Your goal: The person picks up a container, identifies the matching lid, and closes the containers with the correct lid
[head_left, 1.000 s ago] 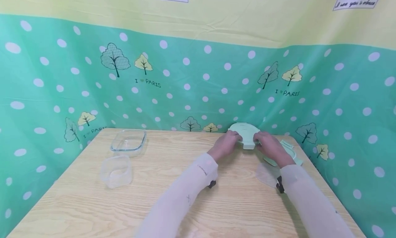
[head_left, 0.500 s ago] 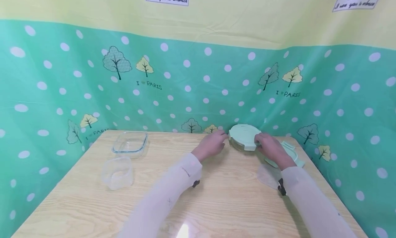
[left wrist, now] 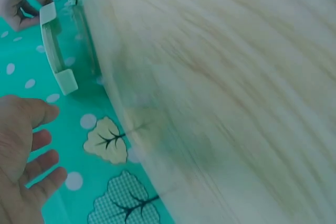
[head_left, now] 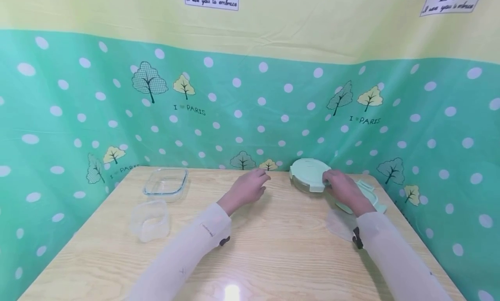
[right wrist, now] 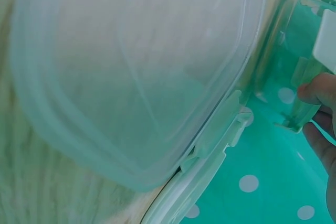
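A round clear food container [right wrist: 283, 56] with a pale green clip-on lid [head_left: 308, 173] sits at the far right of the table. At its right side my right hand [head_left: 340, 186] pinches a side clip [right wrist: 310, 98] between thumb and fingers, as the right wrist view shows. My left hand [head_left: 247, 187] is in the air left of the container, touching nothing. Its fingers are spread apart in the left wrist view, below another clip [left wrist: 54, 51] of the lid. A second green lid [head_left: 367, 194] lies beside my right hand, partly hidden by it.
A translucent lid [head_left: 339, 225] lies under my right wrist. At the left stand a square glass container [head_left: 166, 183] and a frosted plastic container [head_left: 149, 220]. Polka-dot cloth [head_left: 250, 118] hangs behind the wooden table [head_left: 273, 257].
My left hand has let go of the round container and moved left. The container, tilted up before, now sits lower and flatter. My right hand stays at its right side.
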Demonstrator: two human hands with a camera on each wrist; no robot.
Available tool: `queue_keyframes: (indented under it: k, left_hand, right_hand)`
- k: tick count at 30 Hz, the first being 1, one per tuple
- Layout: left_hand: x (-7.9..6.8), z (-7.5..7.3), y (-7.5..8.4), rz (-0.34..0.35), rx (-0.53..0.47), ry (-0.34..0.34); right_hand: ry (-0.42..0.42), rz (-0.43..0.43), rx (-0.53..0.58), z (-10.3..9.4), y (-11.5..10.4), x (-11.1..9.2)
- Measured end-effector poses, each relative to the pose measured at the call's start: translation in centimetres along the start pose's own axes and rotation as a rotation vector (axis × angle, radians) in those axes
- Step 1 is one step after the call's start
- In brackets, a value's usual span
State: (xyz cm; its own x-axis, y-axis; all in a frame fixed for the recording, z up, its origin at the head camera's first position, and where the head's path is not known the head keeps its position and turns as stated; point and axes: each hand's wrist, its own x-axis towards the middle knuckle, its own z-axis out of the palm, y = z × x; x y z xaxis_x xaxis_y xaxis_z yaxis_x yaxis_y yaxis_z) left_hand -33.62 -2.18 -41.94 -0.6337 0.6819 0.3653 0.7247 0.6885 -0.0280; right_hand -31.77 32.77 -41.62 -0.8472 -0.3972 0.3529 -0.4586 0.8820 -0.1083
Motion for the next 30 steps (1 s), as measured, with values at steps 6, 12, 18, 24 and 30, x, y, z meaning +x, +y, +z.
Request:
queue_keyframes:
  k: [6,12,18,24,30]
  left_hand:
    - [-2.2,-1.1,-0.6,0.023,0.066,-0.027]
    - [-4.7,-3.6,-1.0,0.029,0.123,-0.035]
    - [-7.5,-5.9,-2.1,0.022,0.152,-0.048]
    - [-10.8,-7.8,-3.9,-0.039,0.098,-0.012]
    - [-14.6,-8.9,-6.4,-0.096,0.077,0.069]
  right_hand:
    - [-0.006,-0.005,0.005,0.1,0.1,-0.2]
    - [0.017,-0.023,0.003,-0.2,0.1,-0.3]
    - [0.012,-0.023,-0.006,-0.2,-0.2,-0.2]
    - [0.016,-0.028,0.000,-0.1,-0.3,-0.2]
    - [-0.005,-0.025,-0.005,-0.2,-0.3,0.0]
